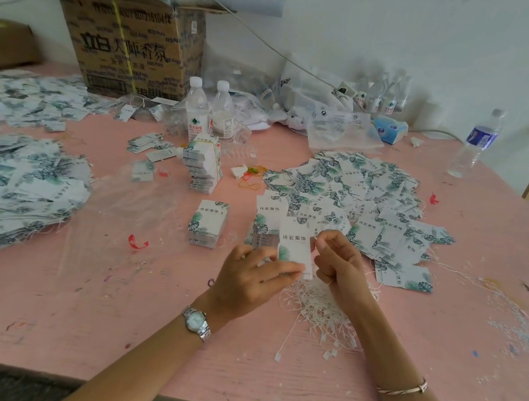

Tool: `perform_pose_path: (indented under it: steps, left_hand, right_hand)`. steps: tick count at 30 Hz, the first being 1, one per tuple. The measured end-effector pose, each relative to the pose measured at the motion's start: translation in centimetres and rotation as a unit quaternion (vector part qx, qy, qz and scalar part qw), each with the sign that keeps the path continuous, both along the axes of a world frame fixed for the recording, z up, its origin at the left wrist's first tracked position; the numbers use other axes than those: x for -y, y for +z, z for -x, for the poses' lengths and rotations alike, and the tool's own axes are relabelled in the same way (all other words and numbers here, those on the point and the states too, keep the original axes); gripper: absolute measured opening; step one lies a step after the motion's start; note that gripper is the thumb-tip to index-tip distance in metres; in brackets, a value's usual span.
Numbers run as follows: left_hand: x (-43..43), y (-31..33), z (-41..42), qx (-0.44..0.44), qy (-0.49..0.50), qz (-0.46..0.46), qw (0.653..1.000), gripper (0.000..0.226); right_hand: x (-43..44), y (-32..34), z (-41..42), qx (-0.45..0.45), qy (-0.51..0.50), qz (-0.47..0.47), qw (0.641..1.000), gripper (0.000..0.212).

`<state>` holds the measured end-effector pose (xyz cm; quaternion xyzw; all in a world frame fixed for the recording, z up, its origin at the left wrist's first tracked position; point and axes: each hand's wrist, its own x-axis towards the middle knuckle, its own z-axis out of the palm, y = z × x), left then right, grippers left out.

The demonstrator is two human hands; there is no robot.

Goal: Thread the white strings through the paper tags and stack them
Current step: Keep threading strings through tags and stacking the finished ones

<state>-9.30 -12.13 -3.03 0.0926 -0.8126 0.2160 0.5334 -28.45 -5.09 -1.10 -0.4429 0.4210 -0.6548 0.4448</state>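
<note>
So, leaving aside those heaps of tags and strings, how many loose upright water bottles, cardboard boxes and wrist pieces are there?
Upright water bottles outside the plastic wrap: 3
Cardboard boxes: 2
Wristwatch: 1
Bracelet: 1
Total: 7
</note>
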Motion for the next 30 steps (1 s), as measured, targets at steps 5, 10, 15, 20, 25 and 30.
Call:
perform_pose_path:
  steps: [5, 10, 15, 20, 25, 30]
  left_hand:
    - [-0.5, -0.8, 0.1, 0.014, 0.011, 0.004, 1.000, 0.003]
    - [-0.3, -1.6, 0.0, 0.007, -0.004, 0.014, 1.000, 0.004]
    - [-0.2, -1.6, 0.0, 0.015, -0.015, 0.011, 1.000, 0.007]
    - [1.2, 0.0, -1.3, -0.106, 0.072, -0.112, 0.985, 0.030]
    - [4.9, 1.4, -4.5, -0.138, 0.253, -0.360, 0.887, 0.032]
    - [8.3, 1.1, -7.0, -0.056, 0.303, -0.597, 0.741, 0.062]
  right_hand:
    - [0.0, 0.0, -0.3, -0.043, -0.025, -0.001, 0.999, 0.008]
    - [0.1, -0.1, -0.3, -0.057, 0.000, -0.016, 0.998, 0.015]
    - [0.1, -0.3, -0.1, -0.052, -0.019, -0.027, 0.998, 0.007]
    - [0.2, -0.1, 0.2, -0.024, -0.049, -0.036, 0.998, 0.005]
    - [0.1, -0.1, 0.2, -0.020, -0.047, -0.041, 0.998, 0.008]
    - [0.2, -0.2, 0.0, -0.023, -0.033, -0.037, 0.998, 0.010]
